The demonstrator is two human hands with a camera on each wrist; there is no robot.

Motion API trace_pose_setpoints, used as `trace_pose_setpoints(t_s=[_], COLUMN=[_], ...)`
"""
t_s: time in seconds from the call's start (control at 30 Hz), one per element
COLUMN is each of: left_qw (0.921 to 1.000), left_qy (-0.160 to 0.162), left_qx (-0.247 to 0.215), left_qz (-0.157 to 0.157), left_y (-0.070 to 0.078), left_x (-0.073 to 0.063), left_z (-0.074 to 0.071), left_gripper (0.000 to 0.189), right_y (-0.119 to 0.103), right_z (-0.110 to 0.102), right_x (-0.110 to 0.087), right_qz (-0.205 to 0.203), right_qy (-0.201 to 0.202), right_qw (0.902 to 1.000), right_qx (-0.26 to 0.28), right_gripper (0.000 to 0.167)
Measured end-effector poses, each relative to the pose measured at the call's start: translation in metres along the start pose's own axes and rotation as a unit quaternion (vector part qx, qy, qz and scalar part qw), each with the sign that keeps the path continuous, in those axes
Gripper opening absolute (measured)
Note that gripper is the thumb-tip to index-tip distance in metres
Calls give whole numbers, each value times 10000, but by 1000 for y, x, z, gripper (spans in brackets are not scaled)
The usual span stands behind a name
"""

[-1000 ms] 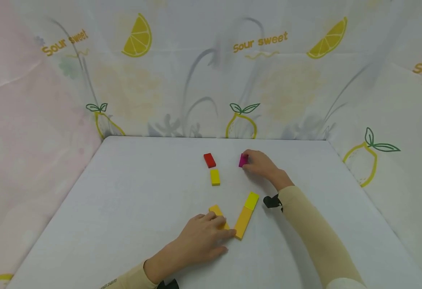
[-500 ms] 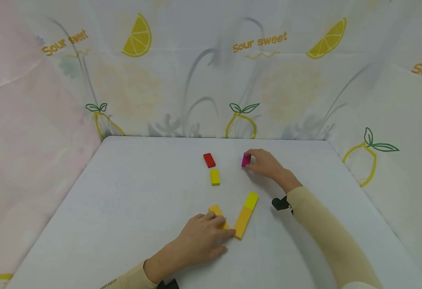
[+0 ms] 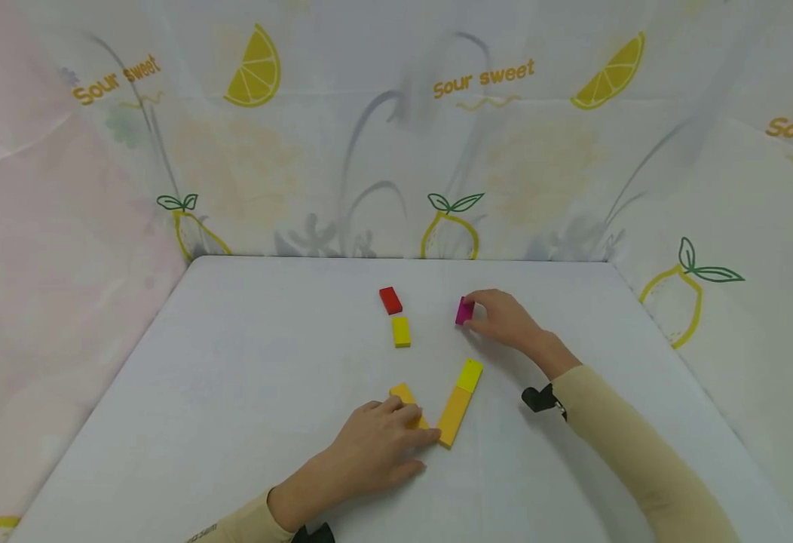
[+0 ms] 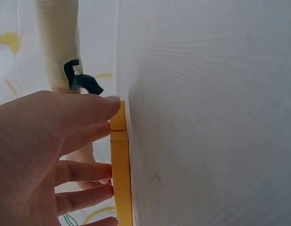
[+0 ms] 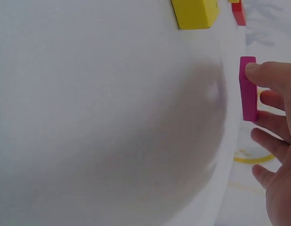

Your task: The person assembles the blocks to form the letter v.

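My right hand (image 3: 501,320) pinches a small flat magenta block (image 5: 248,89) between thumb and fingers; the right wrist view shows it raised off the white table. My left hand (image 3: 376,445) rests its fingertips on an orange block (image 3: 404,392), partly hidden under them. One of its fingers reaches the near end of a second orange block (image 3: 454,418). Against the far end of that one lies a yellow block (image 3: 469,375), the two forming a slanted line. Together the orange pieces make a V that opens away from me.
Farther back on the white table (image 3: 247,362), a yellow block (image 3: 401,332) lies just in front of a red block (image 3: 390,300). A cloth printed with lemons (image 3: 342,151) hangs behind the table and along its sides.
Holding the magenta block, my right hand has come slightly to the right and a little nearer to me. My left hand stays on the orange block.
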State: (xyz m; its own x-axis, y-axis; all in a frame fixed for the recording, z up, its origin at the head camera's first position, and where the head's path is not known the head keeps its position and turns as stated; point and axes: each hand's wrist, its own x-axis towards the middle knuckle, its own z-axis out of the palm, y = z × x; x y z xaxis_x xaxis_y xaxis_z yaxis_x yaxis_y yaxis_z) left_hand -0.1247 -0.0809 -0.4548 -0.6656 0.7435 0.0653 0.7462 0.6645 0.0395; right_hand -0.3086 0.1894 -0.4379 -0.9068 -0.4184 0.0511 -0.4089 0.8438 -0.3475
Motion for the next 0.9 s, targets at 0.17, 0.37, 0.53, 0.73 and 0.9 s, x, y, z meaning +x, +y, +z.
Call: trace_pose_setpoints(t_s=[0.17,0.37,0.53,0.73,0.9], left_qw=[10000,10000,10000,9999,9999], left_qy=[-34,-73,-65,-108,-88], left_qx=[-32,-36,16,-41,-74], left_qz=[-31,-30,-11,-35,-32], left_y=[0,0,0,0,0], left_x=[1,1,2,2,2], left_z=[-1,-1,-2,-1,1], left_gripper=[42,43,43,43,42], right_y=[0,-2,-3,-4,-3], right_z=[-1,-1,0,3,7], right_x=[-13,-25,-32,-41,-47], right_qz=[-180,-252,-437,-527,-499], right_qy=[131,155,287,289,306], right_qw=[9997,9996,9986,9981,9980], right_qx=[58,-20,-121,-168,-229], right_gripper=[44,44,41,41,42])
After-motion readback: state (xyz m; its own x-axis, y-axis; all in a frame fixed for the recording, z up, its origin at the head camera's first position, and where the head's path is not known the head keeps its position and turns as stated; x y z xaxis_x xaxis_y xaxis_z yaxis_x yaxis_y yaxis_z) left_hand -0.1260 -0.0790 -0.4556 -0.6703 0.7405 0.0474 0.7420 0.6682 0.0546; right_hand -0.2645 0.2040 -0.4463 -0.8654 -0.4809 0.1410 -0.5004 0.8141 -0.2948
